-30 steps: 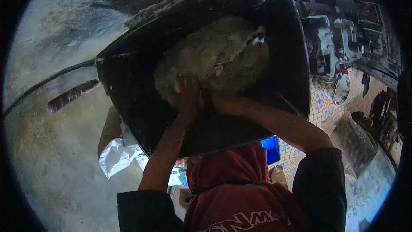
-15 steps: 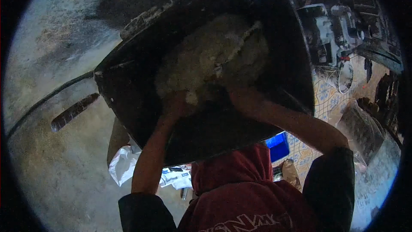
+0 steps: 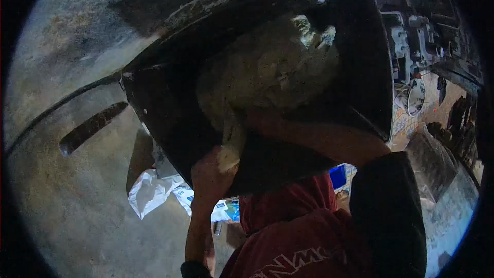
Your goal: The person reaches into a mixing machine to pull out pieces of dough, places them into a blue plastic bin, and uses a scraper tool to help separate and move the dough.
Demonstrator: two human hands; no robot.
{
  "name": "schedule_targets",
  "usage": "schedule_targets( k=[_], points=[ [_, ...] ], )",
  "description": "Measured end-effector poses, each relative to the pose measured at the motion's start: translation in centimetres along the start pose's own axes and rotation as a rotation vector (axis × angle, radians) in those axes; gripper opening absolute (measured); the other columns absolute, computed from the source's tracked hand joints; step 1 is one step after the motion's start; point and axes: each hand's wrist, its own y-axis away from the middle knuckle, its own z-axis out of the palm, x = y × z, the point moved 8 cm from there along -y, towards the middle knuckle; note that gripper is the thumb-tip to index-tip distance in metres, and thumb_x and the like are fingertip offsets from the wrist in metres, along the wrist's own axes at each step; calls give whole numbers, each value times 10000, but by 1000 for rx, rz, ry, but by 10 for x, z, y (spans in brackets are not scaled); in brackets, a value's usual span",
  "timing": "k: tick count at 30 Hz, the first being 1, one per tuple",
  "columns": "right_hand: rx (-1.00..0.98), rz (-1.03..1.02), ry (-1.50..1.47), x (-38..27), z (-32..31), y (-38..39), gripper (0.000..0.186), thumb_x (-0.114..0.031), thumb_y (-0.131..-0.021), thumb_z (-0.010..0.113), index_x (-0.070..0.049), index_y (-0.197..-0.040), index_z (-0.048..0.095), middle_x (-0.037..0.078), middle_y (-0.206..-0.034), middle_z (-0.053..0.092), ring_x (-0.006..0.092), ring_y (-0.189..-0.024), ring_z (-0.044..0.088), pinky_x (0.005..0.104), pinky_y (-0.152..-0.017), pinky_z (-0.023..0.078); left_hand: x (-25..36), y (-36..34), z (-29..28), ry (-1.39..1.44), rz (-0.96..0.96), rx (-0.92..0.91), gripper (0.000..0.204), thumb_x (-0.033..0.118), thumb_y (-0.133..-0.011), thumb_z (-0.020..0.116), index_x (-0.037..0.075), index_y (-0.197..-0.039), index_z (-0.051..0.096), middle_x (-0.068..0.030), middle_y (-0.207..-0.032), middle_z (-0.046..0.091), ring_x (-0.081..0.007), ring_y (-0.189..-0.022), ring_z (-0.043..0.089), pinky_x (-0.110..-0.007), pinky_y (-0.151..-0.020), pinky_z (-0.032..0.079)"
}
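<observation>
Head view, light poor over the middle. You have a pale mass of dough lying in a deep dark trough, toward its far side and a little right of its centre. Outline lumpy, rounded; two raised bits at its far right end catch the light. A strip of it is drawn out toward you, down to the trough's near left side.

Your left hand is at the near edge of the trough, fingers curled closed about the end of that strip, with a paler bit of dough showing beside the thumb side. Your right hand reaches in from the right, forearm across the trough, and meets the near edge of the main lump. Deep shadow there: you cannot tell how far those fingers are spread, or whether they grip or only press.

Around you: a dark bar-like handle points outward left of the trough, over grey floor. A crumpled white bag is below the trough's near left side. A maroon hooded garment fills the bottom centre; a blue object shows just right of it, partly covered. Right side, top to bottom: grey machinery, a round whitish vessel seen tilted, a see-through plastic bag. A dark sleeve covers your right upper arm.
</observation>
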Motion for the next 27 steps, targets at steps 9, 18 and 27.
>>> schedule_targets(
  k=[9, 18, 27],
  points=[
    [-157, -178, -51, 27, 31, -5, 326, -109, -830, 512, 34, -1117, 570, 228, -998, 629, 347, -930, 617, 480, -850, 480, -16, -31, 61, -234, 44, -53, 1036, 495, -714, 739, 22, -1462, 202, -284, -1506, 141, -474, -1393, 111, -578, -1113, 131],
    [82, -326, -196, 27, -24, 43, 209, -63, -774, 544, 72, -904, 636, 227, -924, 639, 355, -848, 629, 489, -779, 496, -2, -109, 122, -875, 197, 245, 707, 455, -832, 574, 129, -1421, 357, -193, -1496, 255, -444, -1372, 218, -704, -1036, 176],
    [5, -21, 162, 40, -59, 85, 319, -80, -798, 515, 78, -1070, 571, 287, -1006, 606, 384, -964, 615, 475, -796, 507, -44, -136, 113, -807, 205, -120, 711, 484, -753, 682, 96, -1312, 475, -185, -1363, 448, -346, -1249, 451, -554, -946, 410]
  ],
)
